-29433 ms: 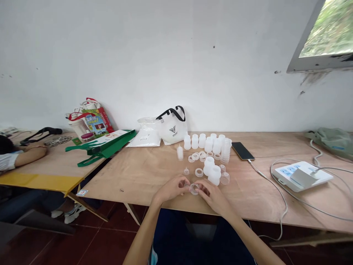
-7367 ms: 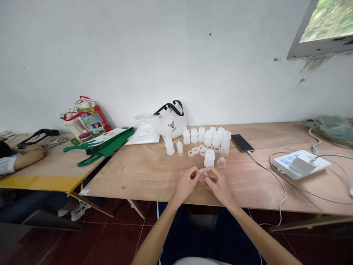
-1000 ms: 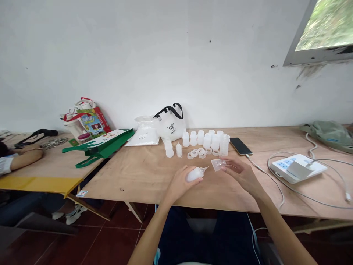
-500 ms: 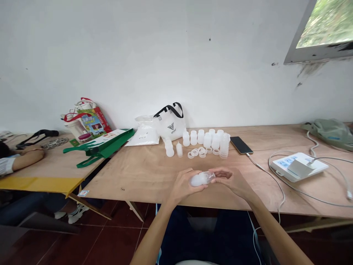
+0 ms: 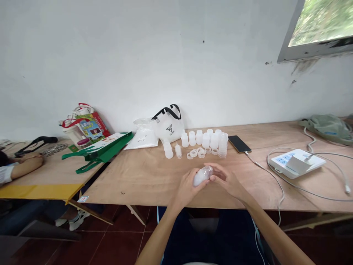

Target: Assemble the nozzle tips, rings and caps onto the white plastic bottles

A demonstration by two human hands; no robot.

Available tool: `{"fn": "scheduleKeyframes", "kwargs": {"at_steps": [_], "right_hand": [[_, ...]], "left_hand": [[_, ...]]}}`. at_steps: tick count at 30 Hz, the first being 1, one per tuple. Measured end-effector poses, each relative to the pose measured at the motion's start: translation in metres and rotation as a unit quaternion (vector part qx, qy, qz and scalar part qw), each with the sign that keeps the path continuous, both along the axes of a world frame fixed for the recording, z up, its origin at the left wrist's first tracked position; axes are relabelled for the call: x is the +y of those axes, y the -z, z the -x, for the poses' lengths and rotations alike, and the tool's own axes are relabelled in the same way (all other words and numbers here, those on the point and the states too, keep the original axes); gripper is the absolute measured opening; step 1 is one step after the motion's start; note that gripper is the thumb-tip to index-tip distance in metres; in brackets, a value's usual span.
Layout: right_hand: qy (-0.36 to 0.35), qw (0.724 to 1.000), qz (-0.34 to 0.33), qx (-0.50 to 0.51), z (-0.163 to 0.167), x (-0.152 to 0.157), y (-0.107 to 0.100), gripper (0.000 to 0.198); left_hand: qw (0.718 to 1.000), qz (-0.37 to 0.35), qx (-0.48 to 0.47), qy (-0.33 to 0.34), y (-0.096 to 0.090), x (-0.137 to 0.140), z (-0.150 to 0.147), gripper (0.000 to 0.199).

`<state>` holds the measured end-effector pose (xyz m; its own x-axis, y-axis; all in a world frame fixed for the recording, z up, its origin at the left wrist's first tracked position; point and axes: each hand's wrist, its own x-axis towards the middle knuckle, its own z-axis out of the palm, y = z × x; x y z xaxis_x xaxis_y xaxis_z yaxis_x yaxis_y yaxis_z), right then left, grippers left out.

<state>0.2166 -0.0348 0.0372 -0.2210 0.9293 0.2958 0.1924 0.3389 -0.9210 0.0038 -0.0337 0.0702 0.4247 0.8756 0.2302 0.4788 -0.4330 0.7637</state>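
Observation:
Over the front of the wooden table, a small frosted white bottle with a clear cover lies tilted between my hands. My left hand is wrapped round its body. The fingers of my right hand are closed on the clear cover at the upper right end. Farther back stand several similar white bottles in a cluster, with a stack of clear covers at their right. Flat white rings lie in front of them. To the left are a stack of ribbed clear pieces and a white stacked piece.
A white bag and a plastic packet rest by the wall. At right lie a phone, a power strip and cables. A green bag bridges the tables; a person's arm rests at far left.
The bottle has tipped so its covered end points more upward. My right fingers have come closer round the cover. The whole view has shifted slightly.

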Motion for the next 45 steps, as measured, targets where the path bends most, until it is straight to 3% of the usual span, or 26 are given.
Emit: {"fn": "scheduleKeyframes", "kwargs": {"at_steps": [5, 12, 21, 28, 36, 42, 45], "right_hand": [[-0.031, 0.999, -0.002, -0.020, -0.002, -0.003, -0.004, 0.069], [0.007, 0.984, 0.026, -0.178, 0.005, 0.004, 0.014, 0.057], [-0.018, 0.955, -0.025, -0.295, 0.008, 0.010, 0.032, 0.056], [0.022, 0.922, -0.120, -0.367, 0.008, 0.015, 0.048, 0.049], [0.021, 0.915, -0.123, -0.383, 0.008, 0.015, 0.047, 0.047], [0.018, 0.918, -0.121, -0.377, 0.008, 0.015, 0.047, 0.047], [0.017, 0.917, -0.122, -0.379, 0.008, 0.015, 0.046, 0.047]], "left_hand": [[0.998, 0.041, -0.050, 0.004, 0.004, 0.005, 0.007, 0.041], [0.994, 0.077, -0.062, -0.044, 0.023, 0.020, 0.014, 0.045], [0.998, 0.066, -0.009, 0.004, 0.039, 0.031, 0.021, 0.041], [0.995, 0.067, -0.025, -0.067, 0.043, 0.045, 0.044, 0.044], [0.974, 0.023, -0.018, -0.223, 0.052, 0.071, 0.084, 0.039], [0.958, 0.030, -0.069, -0.277, 0.059, 0.082, 0.101, 0.052], [0.948, 0.037, -0.078, -0.305, 0.061, 0.085, 0.099, 0.042]]}}
